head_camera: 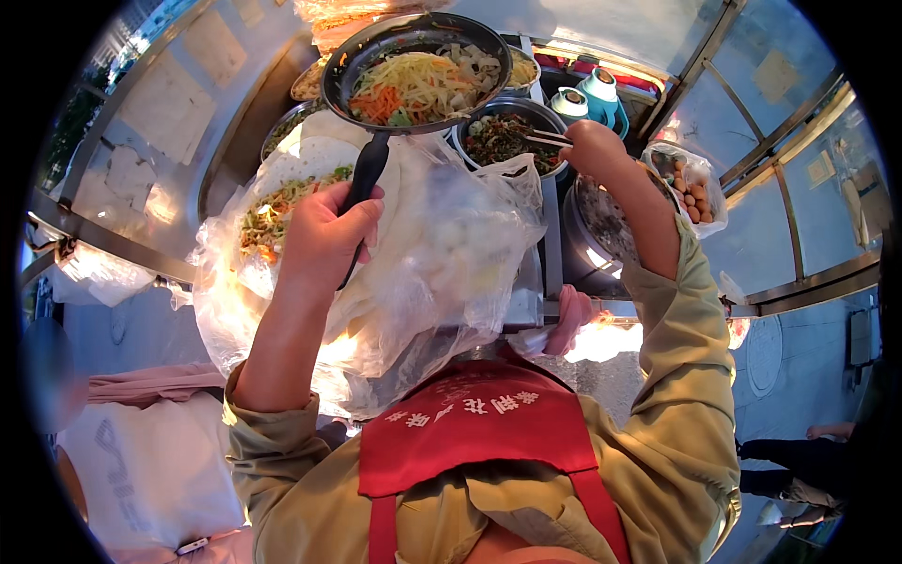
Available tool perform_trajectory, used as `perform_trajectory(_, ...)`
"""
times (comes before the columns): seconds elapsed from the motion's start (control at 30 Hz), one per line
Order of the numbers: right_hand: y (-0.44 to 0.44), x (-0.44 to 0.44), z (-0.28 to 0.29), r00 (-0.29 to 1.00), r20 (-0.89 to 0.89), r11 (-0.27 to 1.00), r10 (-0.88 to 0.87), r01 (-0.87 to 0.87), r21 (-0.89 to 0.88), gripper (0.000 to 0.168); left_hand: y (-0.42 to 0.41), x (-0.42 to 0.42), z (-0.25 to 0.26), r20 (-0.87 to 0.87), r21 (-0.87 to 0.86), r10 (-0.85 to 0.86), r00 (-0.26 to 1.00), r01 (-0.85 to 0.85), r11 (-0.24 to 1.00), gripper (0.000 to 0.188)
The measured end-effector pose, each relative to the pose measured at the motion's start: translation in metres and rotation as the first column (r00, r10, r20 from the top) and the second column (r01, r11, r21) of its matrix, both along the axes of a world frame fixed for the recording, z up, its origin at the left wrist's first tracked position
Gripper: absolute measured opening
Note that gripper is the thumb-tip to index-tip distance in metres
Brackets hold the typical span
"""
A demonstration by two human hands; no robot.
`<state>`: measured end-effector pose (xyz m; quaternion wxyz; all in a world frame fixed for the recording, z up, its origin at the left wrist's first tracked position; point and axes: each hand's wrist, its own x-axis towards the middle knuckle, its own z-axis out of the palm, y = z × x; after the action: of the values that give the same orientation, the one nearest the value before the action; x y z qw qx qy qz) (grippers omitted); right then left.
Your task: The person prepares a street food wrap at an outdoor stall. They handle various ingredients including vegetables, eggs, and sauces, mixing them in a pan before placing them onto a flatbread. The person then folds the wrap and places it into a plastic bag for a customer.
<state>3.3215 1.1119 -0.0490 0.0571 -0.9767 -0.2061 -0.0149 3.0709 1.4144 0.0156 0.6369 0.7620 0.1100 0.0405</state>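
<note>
My left hand (331,227) grips the black handle of a frying pan (416,74), which holds shredded yellow-white vegetable, carrot and pale flat pieces. With my right hand (594,146) I hold chopsticks (546,138), their tips in a metal pot (557,171) of dark chopped greens with red bits. Below the pan a stack of thin flatbreads (380,204) lies partly under clear plastic sheeting (451,240). A heap of mixed chopped vegetables (264,229) rests on a flatbread behind my left hand.
Two thermos flasks (599,86) stand beyond my right hand. Right of it are a large metal pot (588,229) and a bag of brown eggs (694,194). More food bowls (285,120) stand at the back left. Glass panes in metal frames surround the counter. People are partly visible at the lower left and right.
</note>
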Motion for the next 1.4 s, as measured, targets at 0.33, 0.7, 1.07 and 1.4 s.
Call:
perform_trajectory(0.33,0.010,0.002,-0.015,0.997,-0.067,0.997,-0.047,0.043,-0.062,0.028,-0.002,-0.020,-0.002,0.043,-0.014,0.022,0.999,-0.022,1.000,0.022)
perform_trajectory(0.7,-0.052,-0.009,0.059,0.973,0.151,0.974,0.175,-0.194,0.117,0.028,-0.066,-0.004,-0.008,0.052,0.204,0.262,0.964,-0.267,0.942,0.020)
perform_trajectory(1.07,-0.158,-0.045,0.090,0.904,0.250,0.924,0.347,-0.375,0.071,0.027,-0.218,0.030,-0.056,-0.014,-0.030,-0.007,1.000,0.007,1.000,0.015)
perform_trajectory(1.4,-0.297,-0.050,0.026,0.990,-0.138,1.000,-0.005,0.003,-0.017,0.040,-0.330,0.045,-0.102,-0.311,0.053,-0.258,0.915,0.288,0.956,0.020)
